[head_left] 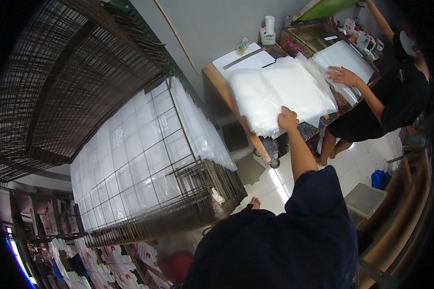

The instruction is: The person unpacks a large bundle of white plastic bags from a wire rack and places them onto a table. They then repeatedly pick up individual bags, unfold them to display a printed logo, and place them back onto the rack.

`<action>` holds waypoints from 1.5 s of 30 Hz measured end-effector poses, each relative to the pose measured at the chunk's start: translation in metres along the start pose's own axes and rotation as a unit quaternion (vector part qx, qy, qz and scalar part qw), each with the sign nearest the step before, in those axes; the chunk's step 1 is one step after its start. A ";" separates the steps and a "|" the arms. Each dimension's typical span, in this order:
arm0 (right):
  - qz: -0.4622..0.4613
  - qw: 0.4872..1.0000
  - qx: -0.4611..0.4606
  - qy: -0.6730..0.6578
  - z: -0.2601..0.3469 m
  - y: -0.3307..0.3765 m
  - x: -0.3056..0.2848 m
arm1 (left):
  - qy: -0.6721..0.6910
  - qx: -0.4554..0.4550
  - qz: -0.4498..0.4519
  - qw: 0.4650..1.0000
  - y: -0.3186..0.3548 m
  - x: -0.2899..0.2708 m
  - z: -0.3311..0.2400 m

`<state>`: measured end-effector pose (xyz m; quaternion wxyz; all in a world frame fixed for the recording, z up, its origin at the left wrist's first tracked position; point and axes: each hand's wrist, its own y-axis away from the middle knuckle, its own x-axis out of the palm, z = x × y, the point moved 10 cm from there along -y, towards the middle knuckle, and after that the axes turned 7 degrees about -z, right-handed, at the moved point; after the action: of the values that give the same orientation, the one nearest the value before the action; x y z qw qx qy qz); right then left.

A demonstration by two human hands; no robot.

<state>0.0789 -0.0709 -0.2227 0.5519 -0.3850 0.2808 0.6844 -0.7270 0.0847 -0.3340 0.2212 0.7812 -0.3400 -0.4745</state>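
My right hand (288, 119) is at the near edge of a stack of thin, translucent white plastic sheets (284, 82), which look like flat bags. Its fingers are curled closed on that edge. The stack lies on a wooden work table (259, 148), its corners fanned unevenly. My left hand is outside the picture. Beside the stack, a co-worker's hand (342, 76) rests with fingers spread over another pile of clear sheets (347, 60). The co-worker's other arm (381, 21) reaches up by a raised green-faced frame (323, 8).
At left stands a tall wire drying rack (178, 185) holding printed white sheets (125, 149), its upper shelves (58, 82) tilted up. A white cup holder (267, 36) and bottles (366, 41) stand at the table's back. Wooden shelving (410, 202) and a framed screen (366, 200) are at right.
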 end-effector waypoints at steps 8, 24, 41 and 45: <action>-0.137 0.965 -0.174 -0.143 0.035 0.069 -0.022 | -0.024 0.024 -0.002 0.999 0.008 -0.004 -0.012; -0.081 0.911 -0.220 -0.339 0.155 0.101 -0.091 | -0.254 0.366 -0.012 0.895 0.070 -0.027 -0.137; -0.200 0.760 -0.615 -0.062 0.513 0.249 -0.409 | -0.037 0.618 -0.552 0.558 0.316 -0.313 -0.587; -0.147 0.784 -0.603 -0.030 0.550 0.268 -0.455 | 0.015 0.551 -0.504 0.665 0.311 -0.422 -0.608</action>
<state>-0.2581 0.0667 0.4471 0.3094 -0.6554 -0.2654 0.6358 -0.4190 0.2025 0.3980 -0.5175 0.8199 -0.0903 -0.2276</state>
